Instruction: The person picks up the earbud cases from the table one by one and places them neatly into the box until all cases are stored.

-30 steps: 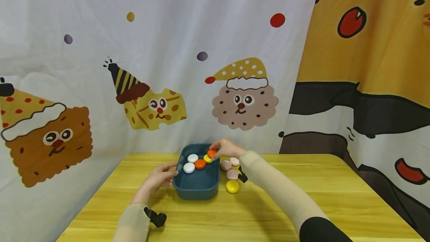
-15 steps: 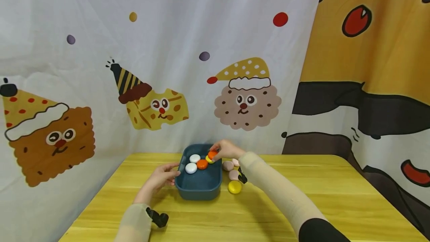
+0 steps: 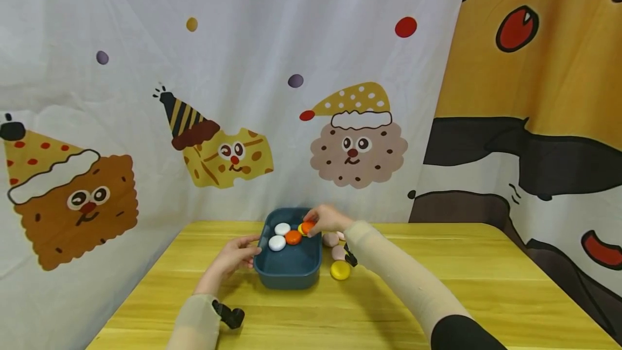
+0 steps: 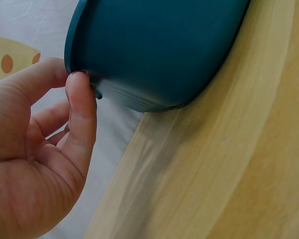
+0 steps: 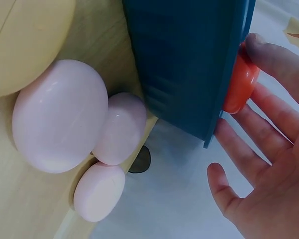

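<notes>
A dark blue bin stands on the table. My left hand pinches its left rim between thumb and forefinger, seen close in the left wrist view. Over the bin's far right corner, my right hand holds a glossy orange rounded disc between thumb and fingers, right at the rim. In the head view that disc overlaps a yellow disc inside the bin. Beside it lie another orange disc and two white discs, one farther back and one nearer.
Right of the bin, several pale pink discs lie on the wooden table, partly hidden by the right wrist. A yellow disc sits nearest the front. A cartoon-printed curtain hangs behind the table.
The orange disc in my right hand has come down slightly and covers more of the yellow disc. My left hand stays on the rim. The head view has shifted a little.
</notes>
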`<state>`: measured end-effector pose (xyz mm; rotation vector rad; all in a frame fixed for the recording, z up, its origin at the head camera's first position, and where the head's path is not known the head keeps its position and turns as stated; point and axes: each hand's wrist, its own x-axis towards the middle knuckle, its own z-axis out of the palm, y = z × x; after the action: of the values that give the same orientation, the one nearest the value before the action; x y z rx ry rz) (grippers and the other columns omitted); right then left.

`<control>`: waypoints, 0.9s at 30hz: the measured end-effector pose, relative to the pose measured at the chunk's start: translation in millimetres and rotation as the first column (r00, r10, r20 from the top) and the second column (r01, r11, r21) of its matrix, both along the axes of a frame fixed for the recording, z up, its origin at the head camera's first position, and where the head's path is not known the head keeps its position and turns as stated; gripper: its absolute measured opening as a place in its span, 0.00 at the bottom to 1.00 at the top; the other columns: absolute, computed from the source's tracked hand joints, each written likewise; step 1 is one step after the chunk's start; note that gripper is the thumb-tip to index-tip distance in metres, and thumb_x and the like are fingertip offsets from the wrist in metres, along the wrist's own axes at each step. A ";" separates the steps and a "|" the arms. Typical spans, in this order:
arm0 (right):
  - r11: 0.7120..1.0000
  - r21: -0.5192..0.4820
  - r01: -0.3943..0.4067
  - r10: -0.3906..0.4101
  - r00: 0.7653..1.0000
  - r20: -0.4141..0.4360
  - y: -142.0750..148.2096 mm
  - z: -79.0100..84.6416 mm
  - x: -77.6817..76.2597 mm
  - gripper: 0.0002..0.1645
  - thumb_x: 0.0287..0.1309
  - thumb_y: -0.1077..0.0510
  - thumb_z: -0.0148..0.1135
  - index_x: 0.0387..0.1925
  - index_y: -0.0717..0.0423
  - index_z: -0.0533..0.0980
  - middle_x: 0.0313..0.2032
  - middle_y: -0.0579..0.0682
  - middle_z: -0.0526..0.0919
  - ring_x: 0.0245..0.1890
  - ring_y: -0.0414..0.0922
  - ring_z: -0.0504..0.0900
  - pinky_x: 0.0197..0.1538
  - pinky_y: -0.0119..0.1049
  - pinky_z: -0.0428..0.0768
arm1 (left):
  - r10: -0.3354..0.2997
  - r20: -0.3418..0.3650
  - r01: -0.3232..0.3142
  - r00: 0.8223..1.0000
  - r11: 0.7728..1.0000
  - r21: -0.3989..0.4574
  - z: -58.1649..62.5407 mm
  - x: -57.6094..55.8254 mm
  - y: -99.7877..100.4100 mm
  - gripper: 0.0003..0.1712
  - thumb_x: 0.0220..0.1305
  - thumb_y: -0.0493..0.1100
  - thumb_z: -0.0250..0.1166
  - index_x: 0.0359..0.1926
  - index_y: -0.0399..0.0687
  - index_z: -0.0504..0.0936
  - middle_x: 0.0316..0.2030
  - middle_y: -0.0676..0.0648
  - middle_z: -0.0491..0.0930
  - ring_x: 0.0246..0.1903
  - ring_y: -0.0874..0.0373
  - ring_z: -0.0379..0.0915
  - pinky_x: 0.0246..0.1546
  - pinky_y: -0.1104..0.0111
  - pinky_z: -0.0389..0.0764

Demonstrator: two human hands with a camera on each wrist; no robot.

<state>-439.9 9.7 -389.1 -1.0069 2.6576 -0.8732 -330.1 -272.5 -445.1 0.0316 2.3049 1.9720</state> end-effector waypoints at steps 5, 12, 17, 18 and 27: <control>1.000 0.019 -0.013 0.013 1.000 -0.007 -0.6 -1.4 1.3 0.26 0.45 0.60 0.77 0.49 0.60 0.82 0.46 0.51 0.84 0.47 0.48 0.80 0.52 0.40 0.78 | 0.014 0.013 -0.014 1.000 1.000 -0.003 -0.3 0.3 0.5 0.31 0.64 0.36 0.64 0.66 0.32 0.67 0.33 0.43 0.73 0.21 0.59 0.70 0.24 0.71 0.79; 0.999 0.049 -0.016 0.016 1.000 0.007 -0.8 -3.3 1.2 0.28 0.47 0.59 0.76 0.52 0.61 0.81 0.50 0.56 0.82 0.52 0.56 0.77 0.55 0.46 0.76 | 0.012 0.004 -0.012 1.000 1.000 -0.007 -0.2 1.5 0.6 0.31 0.64 0.35 0.63 0.66 0.32 0.67 0.33 0.43 0.74 0.21 0.59 0.70 0.24 0.70 0.79; 0.999 0.037 -0.012 0.011 1.000 0.028 1.7 -4.2 1.7 0.28 0.49 0.59 0.75 0.53 0.62 0.80 0.52 0.58 0.80 0.55 0.60 0.75 0.56 0.50 0.75 | 0.021 0.008 -0.021 1.000 1.000 -0.011 0.5 1.8 2.3 0.31 0.64 0.36 0.63 0.67 0.33 0.67 0.33 0.43 0.73 0.21 0.59 0.70 0.24 0.70 0.79; 0.999 0.032 -0.016 0.015 1.000 0.027 2.4 -4.2 2.0 0.28 0.49 0.58 0.75 0.53 0.62 0.80 0.52 0.58 0.80 0.55 0.60 0.75 0.56 0.50 0.74 | 0.020 0.007 -0.020 1.000 1.000 -0.012 0.7 2.2 2.4 0.31 0.64 0.36 0.63 0.67 0.33 0.67 0.33 0.43 0.74 0.21 0.59 0.70 0.24 0.70 0.79; 0.994 -0.096 -0.049 0.053 0.998 0.037 20.1 -0.1 4.6 0.23 0.55 0.59 0.70 0.53 0.59 0.80 0.53 0.59 0.80 0.55 0.59 0.75 0.56 0.48 0.75 | 0.003 -0.011 -0.004 1.000 1.000 -0.012 -0.1 2.2 2.8 0.30 0.66 0.35 0.61 0.67 0.31 0.66 0.35 0.42 0.75 0.21 0.59 0.70 0.25 0.69 0.80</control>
<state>-435.3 29.8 -389.2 -1.0623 2.5673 -1.0071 -327.9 -269.7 -445.1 0.0372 2.3243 1.9648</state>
